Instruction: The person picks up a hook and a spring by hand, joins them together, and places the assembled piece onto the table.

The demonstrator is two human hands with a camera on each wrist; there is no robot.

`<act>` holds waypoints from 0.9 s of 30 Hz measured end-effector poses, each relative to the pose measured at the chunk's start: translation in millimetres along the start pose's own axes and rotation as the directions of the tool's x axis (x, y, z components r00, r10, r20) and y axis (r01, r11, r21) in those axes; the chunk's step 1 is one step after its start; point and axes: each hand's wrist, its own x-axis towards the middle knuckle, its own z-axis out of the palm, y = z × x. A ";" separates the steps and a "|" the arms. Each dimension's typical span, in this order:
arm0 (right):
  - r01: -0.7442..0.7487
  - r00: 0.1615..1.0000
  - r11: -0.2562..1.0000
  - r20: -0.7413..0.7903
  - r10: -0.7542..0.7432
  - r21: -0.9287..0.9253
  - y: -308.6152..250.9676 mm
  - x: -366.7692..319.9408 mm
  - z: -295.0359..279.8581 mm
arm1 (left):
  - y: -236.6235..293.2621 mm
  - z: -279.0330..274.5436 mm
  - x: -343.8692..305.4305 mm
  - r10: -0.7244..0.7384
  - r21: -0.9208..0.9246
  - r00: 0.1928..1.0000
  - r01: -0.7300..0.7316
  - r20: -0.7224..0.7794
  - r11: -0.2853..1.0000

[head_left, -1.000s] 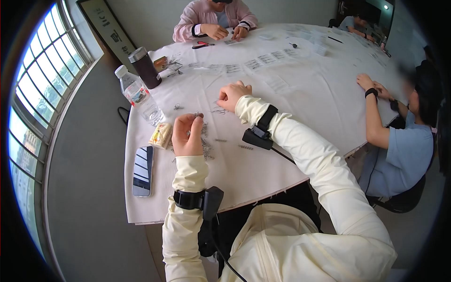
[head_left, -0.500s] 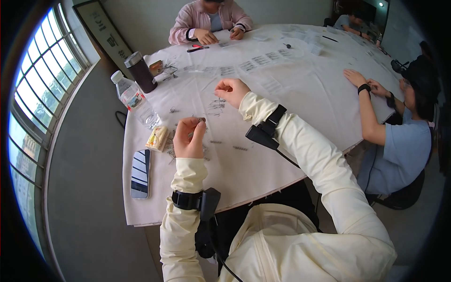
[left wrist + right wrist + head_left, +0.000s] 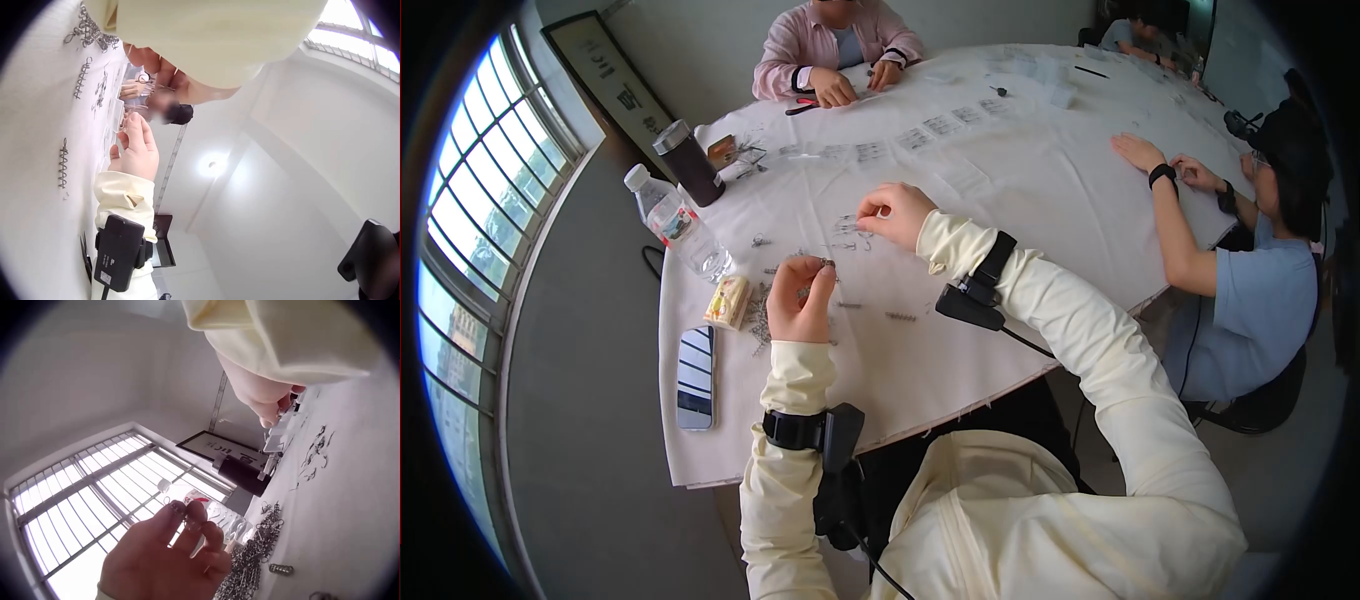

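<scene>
My left hand (image 3: pixel 798 302), low over the near left of the table, pinches a small metal coil spring (image 3: pixel 828 263) between thumb and forefinger. In the right wrist view a thin wire loop (image 3: pixel 167 500) sticks out beside that hand's fingertips. A heap of similar coil springs (image 3: pixel 250 557) lies on the cloth beneath it. My right hand (image 3: pixel 900 215) is ahead and to the right, thumb and forefinger brought together. A small dark hook (image 3: pixel 867 241) shows right at its fingertips. Several thin dark hooks (image 3: pixel 317 450) are scattered on the cloth close by.
Left of the springs are a phone (image 3: pixel 696 378), a tissue pack (image 3: pixel 727 302), a tilted-looking water bottle (image 3: pixel 680 235) and a dark flask (image 3: pixel 690 165). Single springs (image 3: pixel 901 317) lie nearer me. Clear packets (image 3: pixel 915 138) line the cloth farther back. Other people sit around the table.
My right hand has drawn back toward me from above the hooks, its thumb and forefinger together. The left hand keeps pinching the coil spring. The head view has shifted slightly.
</scene>
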 end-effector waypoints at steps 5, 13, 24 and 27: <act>0.042 0.995 0.999 0.090 -0.043 0.013 -8.6 -9.2 -11.7 | 5.1 2.0 -1.6 -0.026 -0.050 0.997 0.029 0.066 0.998; 0.087 0.996 0.951 -0.026 -0.083 0.296 -59.0 -75.6 -37.5 | 12.5 6.5 -5.3 -0.048 -0.083 0.984 0.062 0.169 0.995; 0.178 0.979 0.928 -0.152 -0.134 0.328 -66.0 -91.5 -31.7 | 13.4 12.9 -8.4 -0.031 -0.157 0.967 0.072 0.251 0.985; 0.207 0.974 0.927 -0.155 -0.165 0.313 -64.7 -91.7 -31.0 | 13.0 13.5 -8.6 -0.024 -0.153 0.969 0.063 0.245 0.986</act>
